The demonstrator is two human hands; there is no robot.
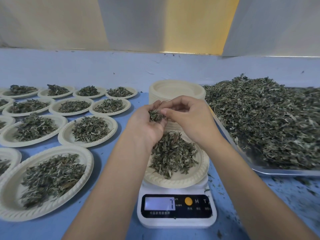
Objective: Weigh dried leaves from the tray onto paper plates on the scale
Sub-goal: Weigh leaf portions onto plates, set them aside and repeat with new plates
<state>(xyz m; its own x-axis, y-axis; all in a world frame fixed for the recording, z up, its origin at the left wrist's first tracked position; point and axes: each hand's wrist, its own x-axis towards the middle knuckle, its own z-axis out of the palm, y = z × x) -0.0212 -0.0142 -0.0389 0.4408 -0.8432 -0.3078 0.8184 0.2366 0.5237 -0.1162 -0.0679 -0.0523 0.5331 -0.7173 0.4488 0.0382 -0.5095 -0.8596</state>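
Leaves (pixel 173 153) lay heaped on the plate (pixel 173 182) atop the scale (pixel 176 222) near the table's (pixel 142 99) front edge, more filling the tray (pixel 285 172) at its right edge. Over the plate, the left hand (pixel 145 125) cupped a clump (pixel 155 116), fingers curled round it; the right hand (pixel 190 118) pinched that same clump.

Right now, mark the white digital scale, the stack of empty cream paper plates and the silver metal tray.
white digital scale (pixel 176 206): head view, black front panel
stack of empty cream paper plates (pixel 176 90): head view, top plate's centre
silver metal tray (pixel 285 172): head view, near rim
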